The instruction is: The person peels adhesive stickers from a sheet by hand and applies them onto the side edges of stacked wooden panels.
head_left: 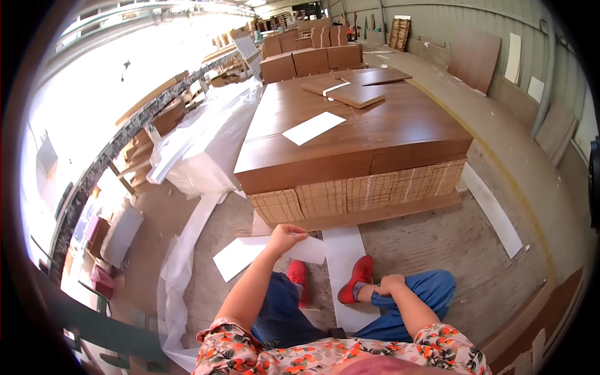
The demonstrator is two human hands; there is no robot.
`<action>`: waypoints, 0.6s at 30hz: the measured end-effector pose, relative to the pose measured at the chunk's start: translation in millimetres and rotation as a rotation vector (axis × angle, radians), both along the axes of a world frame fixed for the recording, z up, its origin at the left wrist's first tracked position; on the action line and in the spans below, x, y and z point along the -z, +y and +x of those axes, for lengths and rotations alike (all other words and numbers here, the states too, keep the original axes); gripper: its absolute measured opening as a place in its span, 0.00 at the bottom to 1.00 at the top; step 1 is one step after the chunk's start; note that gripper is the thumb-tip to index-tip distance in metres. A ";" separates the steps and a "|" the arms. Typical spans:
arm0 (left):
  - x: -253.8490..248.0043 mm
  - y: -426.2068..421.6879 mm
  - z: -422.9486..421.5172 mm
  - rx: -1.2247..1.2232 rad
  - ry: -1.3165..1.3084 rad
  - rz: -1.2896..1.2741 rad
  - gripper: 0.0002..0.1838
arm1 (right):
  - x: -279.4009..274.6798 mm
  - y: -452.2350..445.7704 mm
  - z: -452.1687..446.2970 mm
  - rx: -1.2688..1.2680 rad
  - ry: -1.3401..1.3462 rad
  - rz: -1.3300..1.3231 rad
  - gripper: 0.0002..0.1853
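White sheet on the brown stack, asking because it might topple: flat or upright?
Flat: the white sheet lies broad side up on the brown stack.

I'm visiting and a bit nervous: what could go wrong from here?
The right shoe rests on a white strip, which might slide underfoot. Loose plastic wrap trails along the floor and could catch a foot. The left hand is by a white panel, whose edge might nick bare fingers.

Shirt (228, 351) cropped, distant stacks (265, 26) blurred
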State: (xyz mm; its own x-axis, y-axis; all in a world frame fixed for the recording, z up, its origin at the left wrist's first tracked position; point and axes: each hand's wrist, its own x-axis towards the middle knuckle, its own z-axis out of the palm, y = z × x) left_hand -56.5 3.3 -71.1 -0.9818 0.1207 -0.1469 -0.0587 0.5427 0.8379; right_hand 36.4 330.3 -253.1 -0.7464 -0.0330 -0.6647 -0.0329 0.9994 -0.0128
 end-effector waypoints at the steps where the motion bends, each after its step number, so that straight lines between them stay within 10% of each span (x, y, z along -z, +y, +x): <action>1: 5.0 1.3 -0.8 0.008 -0.007 -0.032 0.14 | 0.6 2.4 0.0 -0.009 -0.005 0.001 0.31; 18: 76.6 -6.4 -44.1 0.130 -0.081 -0.334 0.12 | 16.1 7.1 -6.4 -0.010 -0.038 -0.057 0.23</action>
State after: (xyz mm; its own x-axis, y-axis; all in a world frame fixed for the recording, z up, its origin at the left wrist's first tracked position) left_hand -100.6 -3.0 -147.7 -0.9450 0.1759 -0.2756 -0.0298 0.7930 0.6085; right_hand 30.0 337.5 -269.3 -0.7203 -0.0793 -0.6891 -0.0415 0.9966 -0.0713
